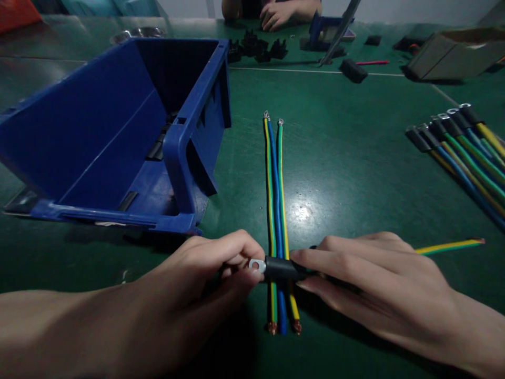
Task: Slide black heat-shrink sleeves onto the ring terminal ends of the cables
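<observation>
Between the thumb and finger of my left hand (221, 284) is a silver ring terminal (257, 266). A black heat-shrink sleeve (282, 268) sits right behind the terminal's flat end, and my right hand (366, 284) pinches its other end. A yellow-green cable (450, 246) sticks out past my right hand, bare copper at its tip. Under the sleeve, a blue cable (278, 200) and two yellow-green cables (282, 184) lie lengthwise on the table. Their far ends carry ring terminals; copper strands show at the near ends of the yellow-green ones.
A blue plastic bin (98, 116) with black sleeve pieces inside stands at left. Sleeved cables (469, 152) lie bundled at right. Behind are black parts (256, 46), a cardboard box (457, 55), a black block (353, 71) and another person's hands (278, 15). The table (335, 131) is green.
</observation>
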### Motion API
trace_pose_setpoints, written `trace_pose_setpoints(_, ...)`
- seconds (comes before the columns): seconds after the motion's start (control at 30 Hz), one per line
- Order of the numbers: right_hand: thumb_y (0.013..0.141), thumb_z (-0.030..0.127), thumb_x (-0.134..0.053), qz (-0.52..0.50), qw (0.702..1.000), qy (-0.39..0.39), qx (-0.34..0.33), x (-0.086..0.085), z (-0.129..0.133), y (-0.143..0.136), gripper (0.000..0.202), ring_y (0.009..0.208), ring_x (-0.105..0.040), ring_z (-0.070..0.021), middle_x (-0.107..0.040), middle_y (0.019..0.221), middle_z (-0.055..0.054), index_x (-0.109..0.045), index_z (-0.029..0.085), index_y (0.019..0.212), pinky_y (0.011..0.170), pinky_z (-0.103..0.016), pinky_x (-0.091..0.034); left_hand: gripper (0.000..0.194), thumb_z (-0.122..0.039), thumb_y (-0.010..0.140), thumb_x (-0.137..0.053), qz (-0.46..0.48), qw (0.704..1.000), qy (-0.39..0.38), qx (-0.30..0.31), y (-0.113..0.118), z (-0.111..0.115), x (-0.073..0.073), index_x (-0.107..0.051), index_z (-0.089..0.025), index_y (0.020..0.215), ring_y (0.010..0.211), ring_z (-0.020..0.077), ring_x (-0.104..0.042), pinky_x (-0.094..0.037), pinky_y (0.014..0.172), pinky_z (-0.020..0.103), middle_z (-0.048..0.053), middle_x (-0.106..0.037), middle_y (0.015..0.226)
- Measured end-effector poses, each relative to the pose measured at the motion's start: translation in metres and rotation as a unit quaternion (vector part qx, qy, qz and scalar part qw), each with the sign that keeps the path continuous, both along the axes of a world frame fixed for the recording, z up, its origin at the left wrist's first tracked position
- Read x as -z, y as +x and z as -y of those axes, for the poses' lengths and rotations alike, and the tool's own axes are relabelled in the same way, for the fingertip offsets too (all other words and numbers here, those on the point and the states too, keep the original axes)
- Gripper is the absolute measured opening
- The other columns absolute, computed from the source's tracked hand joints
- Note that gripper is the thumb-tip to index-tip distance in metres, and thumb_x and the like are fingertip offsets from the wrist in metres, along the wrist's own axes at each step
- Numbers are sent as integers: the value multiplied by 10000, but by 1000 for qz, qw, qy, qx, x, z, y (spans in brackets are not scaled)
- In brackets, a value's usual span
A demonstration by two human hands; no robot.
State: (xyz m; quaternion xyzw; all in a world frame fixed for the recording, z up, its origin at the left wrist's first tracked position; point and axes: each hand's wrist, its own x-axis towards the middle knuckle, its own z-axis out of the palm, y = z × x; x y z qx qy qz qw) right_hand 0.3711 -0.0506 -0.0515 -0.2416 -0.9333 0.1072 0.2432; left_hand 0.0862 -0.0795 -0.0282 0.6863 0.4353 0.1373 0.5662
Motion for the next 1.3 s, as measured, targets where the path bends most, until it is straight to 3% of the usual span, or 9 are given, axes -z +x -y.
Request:
trace_pose_setpoints(0.13, 1219, 263, -435, -1, 1000, 7, 0, 1, 0, 0, 171, 542, -580, -103, -631, 742, 81, -598, 239, 1264, 541, -282, -386, 357, -493, 1196, -434, 20, 1000, -16, -4, 0, 2, 2, -631, -238, 1042, 651, 126, -422, -344, 565, 241, -59, -483, 736)
trace_pose_setpoints(0.63, 1223, 243, -416, 5, 1000, 27, 6, 0, 1, -4, 197, 527, -544, -67, -562, 716, 102, -612, 222, 1220, 523, -250, -359, 409, -518, 1189, -417, 4, 1000, 15, 3, -2, 2, 5, -658, -222, 1044, 669, 146, -476, -394, 595, 257, -24, -574, 779)
trace_pose_setpoints(0.83, 1218, 232, -432, 0, 1000, 28, 7, 0, 1, -5, 189, 521, -506, -67, -547, 715, 105, -620, 215, 1210, 516, -250, -342, 395, -580, 1119, -579, 19, 998, 58, -25, 8, -3, 5, -674, -209, 1019, 710, 163, -497, -468, 647, 241, -24, -547, 736)
trace_pose_setpoints(1.03, 1221, 231, -434, 4, 1000, 6, -6, -1, 1, -4, 182, 525, -483, -76, -536, 719, 102, -609, 213, 1176, 523, -266, -333, 379, -567, 1099, -622, 23, 998, 56, -35, 12, -5, 2, -674, -209, 985, 720, 164, -505, -481, 658, 235, -22, -552, 735)
trace_pose_setpoints(1.3, 1231, 328, -429, 11, 1000, 8, -4, -3, 1, -4, 214, 527, -570, -72, -590, 716, 94, -602, 213, 1182, 533, -258, -367, 327, -421, 1180, -457, 36, 999, 9, 10, 1, 0, 6, -640, -228, 989, 680, 135, -471, -398, 600, 240, -33, -575, 798)
